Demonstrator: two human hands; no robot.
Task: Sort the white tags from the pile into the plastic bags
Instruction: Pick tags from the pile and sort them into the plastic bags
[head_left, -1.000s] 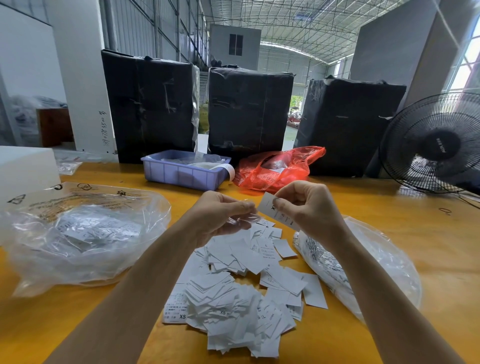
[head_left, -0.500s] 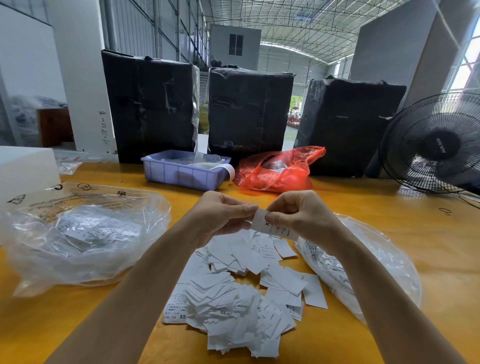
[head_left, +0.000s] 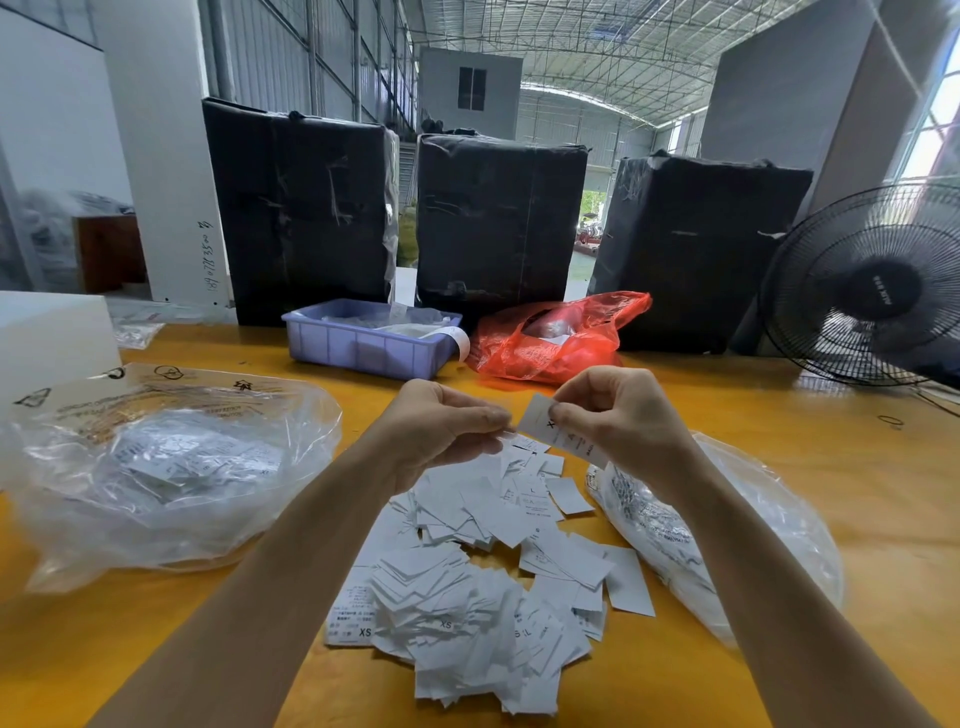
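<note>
While the right hand (head_left: 623, 415) pinches 1 white tag (head_left: 537, 418) above the pile (head_left: 483, 571), left hand (head_left: 441, 426) fingers curl, pinching something tiny

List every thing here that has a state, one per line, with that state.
Left hand: fingers curled, pinching something small, unclear what.
Right hand: pinching a tag.
Held tag: raised above the pile, print facing the camera.
Tag pile: loose, spread on the table.
Left plastic bag: lying down, partly filled with tags.
Right plastic bag: lying down, holding tags.
Red bag: crumpled.
Fan: upright.
</note>
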